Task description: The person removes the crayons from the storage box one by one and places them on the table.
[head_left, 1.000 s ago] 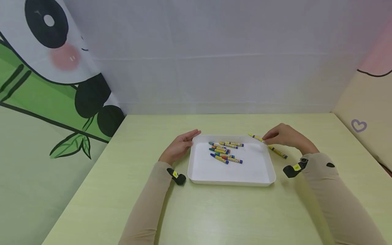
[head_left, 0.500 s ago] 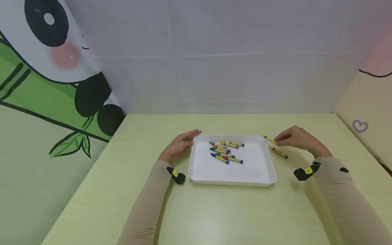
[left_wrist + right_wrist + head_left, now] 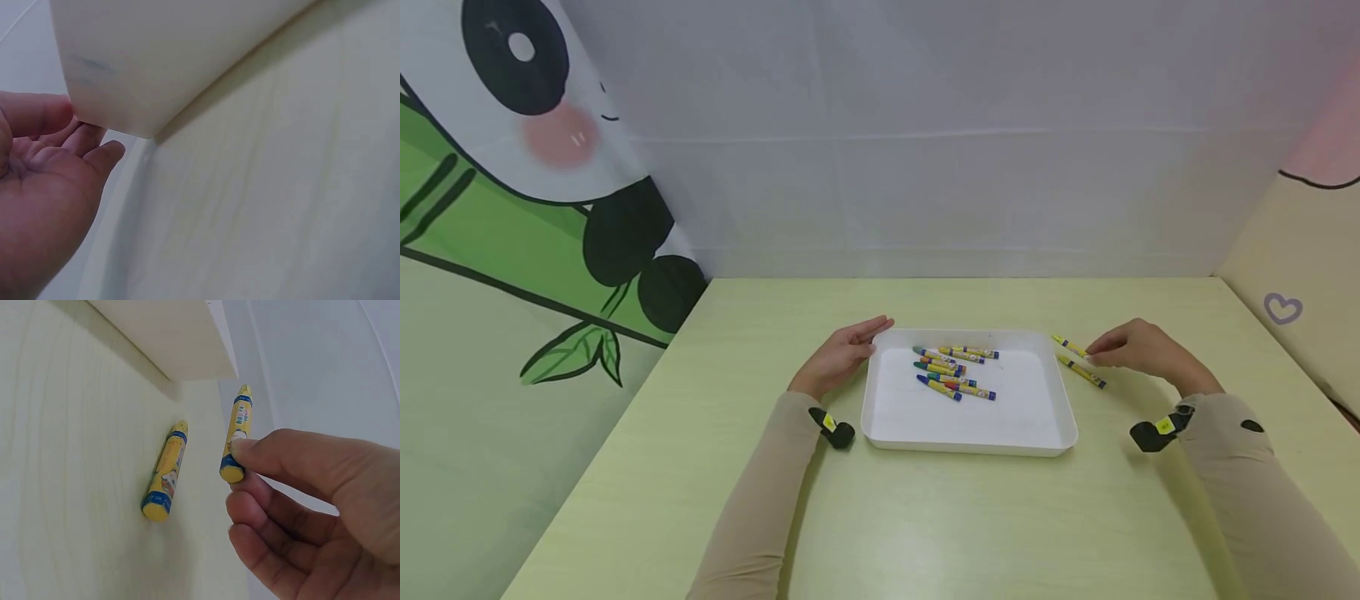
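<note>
My left hand (image 3: 835,358) rests against the back left corner of a white tray (image 3: 1007,421), its fingers stretched out along that corner. In the left wrist view, fingertips touch the tray's corner wall (image 3: 156,62). To the right of the tray, my right hand (image 3: 1150,354) pinches a yellow crayon (image 3: 239,425) near its rear end, between thumb and fingers. This crayon is held just above the table. A second yellow crayon (image 3: 167,472) lies on the table below it, beside the tray's right side. Inside the tray lie several crayons (image 3: 955,387) with green, blue, yellow and red-orange tips.
The light wooden table (image 3: 925,525) extends around the tray. A grey-white cloth backdrop (image 3: 962,192) rises behind its far edge. Printed cartoon panels stand at the left (image 3: 602,317) and the right (image 3: 1300,275).
My right hand has moved right and slightly nearer with the pinched crayon, from the tray's back right corner to above the loose crayon. The left hand has stayed at its corner.
</note>
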`<state>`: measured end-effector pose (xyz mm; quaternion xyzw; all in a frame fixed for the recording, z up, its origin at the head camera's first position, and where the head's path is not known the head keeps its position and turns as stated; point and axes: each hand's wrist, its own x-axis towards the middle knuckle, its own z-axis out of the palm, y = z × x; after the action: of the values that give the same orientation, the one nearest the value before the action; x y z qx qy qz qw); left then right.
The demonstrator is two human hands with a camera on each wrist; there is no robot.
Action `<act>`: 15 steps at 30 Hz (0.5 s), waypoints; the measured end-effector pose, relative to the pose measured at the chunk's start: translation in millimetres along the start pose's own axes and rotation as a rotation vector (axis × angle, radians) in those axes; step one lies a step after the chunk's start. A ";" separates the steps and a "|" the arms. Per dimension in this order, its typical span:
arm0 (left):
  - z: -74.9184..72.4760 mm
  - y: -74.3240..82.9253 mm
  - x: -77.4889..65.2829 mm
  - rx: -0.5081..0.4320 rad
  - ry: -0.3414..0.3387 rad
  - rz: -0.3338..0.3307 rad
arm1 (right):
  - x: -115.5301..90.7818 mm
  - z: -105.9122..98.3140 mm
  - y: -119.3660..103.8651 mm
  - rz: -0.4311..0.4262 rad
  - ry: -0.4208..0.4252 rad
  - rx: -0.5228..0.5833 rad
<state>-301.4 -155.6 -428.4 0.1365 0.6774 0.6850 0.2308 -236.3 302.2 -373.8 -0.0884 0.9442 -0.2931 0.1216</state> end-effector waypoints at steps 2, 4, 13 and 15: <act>-0.2 0.1 0.0 -0.007 0.001 -0.003 | 0.6 0.6 4.0 0.005 -0.006 -0.008; -0.2 0.1 0.1 -0.016 0.003 -0.006 | 0.5 1.4 6.8 0.014 -0.010 -0.011; 1.5 -0.3 0.6 -0.015 0.000 0.000 | -3.3 3.1 16.1 0.040 -0.015 -0.031; 1.6 -0.2 0.6 -0.011 0.001 0.000 | -3.9 3.8 18.5 0.046 -0.018 -0.035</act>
<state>-301.1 -153.9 -428.6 0.1352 0.6738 0.6887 0.2312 -233.3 316.1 -386.8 -0.0715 0.9498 -0.2729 0.1350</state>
